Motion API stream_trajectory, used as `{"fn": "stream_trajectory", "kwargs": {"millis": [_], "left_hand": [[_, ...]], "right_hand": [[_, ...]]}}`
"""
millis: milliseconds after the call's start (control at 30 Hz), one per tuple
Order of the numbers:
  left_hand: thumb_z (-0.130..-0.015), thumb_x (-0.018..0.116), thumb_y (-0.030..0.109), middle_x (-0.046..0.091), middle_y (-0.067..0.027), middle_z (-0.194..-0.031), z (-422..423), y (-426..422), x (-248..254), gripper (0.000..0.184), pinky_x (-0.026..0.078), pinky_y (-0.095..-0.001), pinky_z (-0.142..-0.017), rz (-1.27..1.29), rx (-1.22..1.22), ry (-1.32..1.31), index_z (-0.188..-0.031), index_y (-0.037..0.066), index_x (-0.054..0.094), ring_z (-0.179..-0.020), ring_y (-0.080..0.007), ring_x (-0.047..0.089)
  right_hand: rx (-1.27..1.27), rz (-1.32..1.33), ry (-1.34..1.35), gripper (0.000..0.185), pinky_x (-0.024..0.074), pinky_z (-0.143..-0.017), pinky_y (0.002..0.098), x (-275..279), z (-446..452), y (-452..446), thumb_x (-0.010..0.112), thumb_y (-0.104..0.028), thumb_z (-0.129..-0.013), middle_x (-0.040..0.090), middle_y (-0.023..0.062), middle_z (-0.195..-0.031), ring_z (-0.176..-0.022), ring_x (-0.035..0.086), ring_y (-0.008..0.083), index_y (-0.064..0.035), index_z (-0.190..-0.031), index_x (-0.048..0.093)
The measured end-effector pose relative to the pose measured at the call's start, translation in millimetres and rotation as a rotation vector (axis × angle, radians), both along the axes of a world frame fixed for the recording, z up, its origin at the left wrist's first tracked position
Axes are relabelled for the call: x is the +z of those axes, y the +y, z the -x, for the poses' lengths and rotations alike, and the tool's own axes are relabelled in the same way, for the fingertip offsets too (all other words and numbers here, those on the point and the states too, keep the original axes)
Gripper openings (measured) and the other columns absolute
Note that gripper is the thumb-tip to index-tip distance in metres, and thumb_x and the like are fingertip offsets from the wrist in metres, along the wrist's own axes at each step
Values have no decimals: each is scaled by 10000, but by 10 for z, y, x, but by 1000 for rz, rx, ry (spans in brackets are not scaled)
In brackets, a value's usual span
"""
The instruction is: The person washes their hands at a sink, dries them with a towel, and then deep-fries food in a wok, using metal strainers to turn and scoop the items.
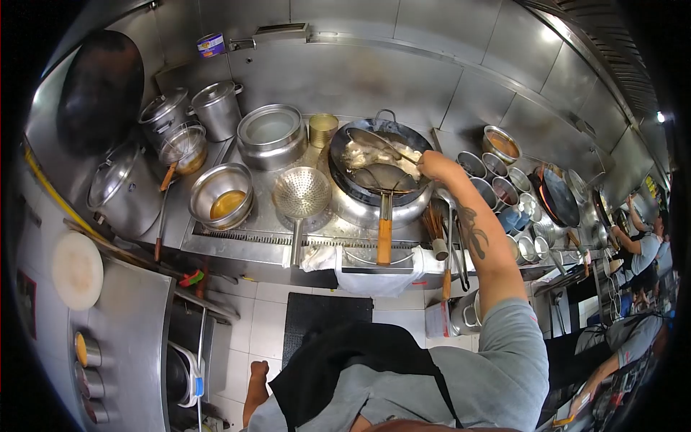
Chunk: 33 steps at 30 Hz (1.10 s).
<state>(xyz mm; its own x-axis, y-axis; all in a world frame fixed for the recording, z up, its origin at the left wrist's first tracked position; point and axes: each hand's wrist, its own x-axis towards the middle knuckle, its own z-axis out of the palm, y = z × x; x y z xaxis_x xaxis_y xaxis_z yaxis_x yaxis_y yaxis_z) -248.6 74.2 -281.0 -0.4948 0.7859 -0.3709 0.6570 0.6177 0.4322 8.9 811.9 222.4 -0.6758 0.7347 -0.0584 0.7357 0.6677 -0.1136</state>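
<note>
Ladle (385, 145): in your wok (338, 173), one o'clock.
Right hand (434, 167): closed around your ladle's handle.
Left hand (259, 371): your seven o'clock; I cannot tell how open.

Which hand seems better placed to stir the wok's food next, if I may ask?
Probably the right hand: it grips the ladle over the wok, while the left hand hangs well clear.

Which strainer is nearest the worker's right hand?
The wooden-handled strainer resting over the wok, closest to the right hand. The perforated strainer lies farther left, and the wire strainer farthest left.
</note>
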Motion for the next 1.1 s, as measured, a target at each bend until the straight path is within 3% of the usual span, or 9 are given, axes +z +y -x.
{"fn": "stream_trajectory", "kwargs": {"millis": [167, 300, 467, 500, 567, 667, 767, 933, 1100], "left_hand": [[-749, 556, 124, 544, -126, -567, 67, -228, -1, 214, 381, -412, -466, 131, 324, -228, -616, -44, 541, -486, -229, 497], [-745, 565, 124, 546, -127, -571, 228, -186, -60, 211, 382, -417, -465, 113, 589, -374, -622, -46, 544, -485, -234, 497], [-740, 577, 125, 549, -129, -576, 458, 147, -217, 208, 383, -423, -464, -30, 931, -523, -630, -49, 547, -484, -241, 498], [-749, 592, 139, 538, -115, -566, 480, 200, -235, 215, 368, -420, -447, -52, 899, -480, -645, -45, 556, -476, -228, 493], [-760, 596, 158, 545, -109, -580, 626, 244, -107, 212, 369, -390, -444, 37, 452, -446, -657, -26, 572, -494, -206, 502], [-800, 583, 190, 602, -74, -690, 626, 573, 450, 170, 404, -310, -477, 114, 274, -549, -774, 26, 621, -561, -162, 539], [-818, 579, 204, 626, -47, -762, 680, 900, 637, 182, 441, -286, -525, -3, 175, -664, -876, 42, 637, -622, -150, 568], [-855, 602, 235, 643, -33, -866, 396, 1749, 1971, 275, 464, -251, -596, -73, 346, -860, -1037, 30, 628, -725, -117, 596], [-921, 575, 241, 634, -27, -987, 185, 2557, 2722, 371, 468, -216, -653, -187, 62, -1011, -1219, 21, 547, -789, -90, 595]], "right_hand": [[-48, 126, 60, 198, 425, -468, 366, 839, -112, -678, 550, -180, -857, 582, 100, -565, -488, 554, 207, -13, -838, 656], [23, 116, -184, 192, 407, -444, 361, 744, 98, -521, 536, -156, -835, 545, 85, -518, -437, 518, 205, -2, -777, 635], [-43, 46, -126, 203, 443, -462, 360, 531, 224, -462, 539, -155, -827, 562, 93, -535, -460, 545, 206, 11, -744, 622], [-58, 66, -71, 207, 452, -468, 362, 584, 197, -533, 541, -154, -826, 569, 99, -545, -464, 550, 210, 16, -739, 620], [-83, 70, -3, 210, 467, -490, 371, 584, 195, -538, 547, -157, -822, 592, 119, -575, -487, 567, 230, 22, -745, 625], [-87, -11, -14, 209, 483, -542, 388, 139, 286, -221, 564, -169, -813, 632, 162, -639, -552, 603, 278, 21, -787, 649], [-73, -125, -88, 219, 494, -630, 402, -283, 311, 59, 592, -186, -794, 659, 221, -751, -676, 638, 333, -4, -882, 677], [-145, -16, 63, 200, 491, -573, 386, 406, -198, -476, 572, -165, -794, 638, 185, -667, -588, 623, 287, 7, -841, 664], [-205, 22, 46, 178, 449, -453, 369, 566, -613, -657, 536, -138, -802, 576, 112, -552, -486, 579, 231, 5, -745, 626]]}}
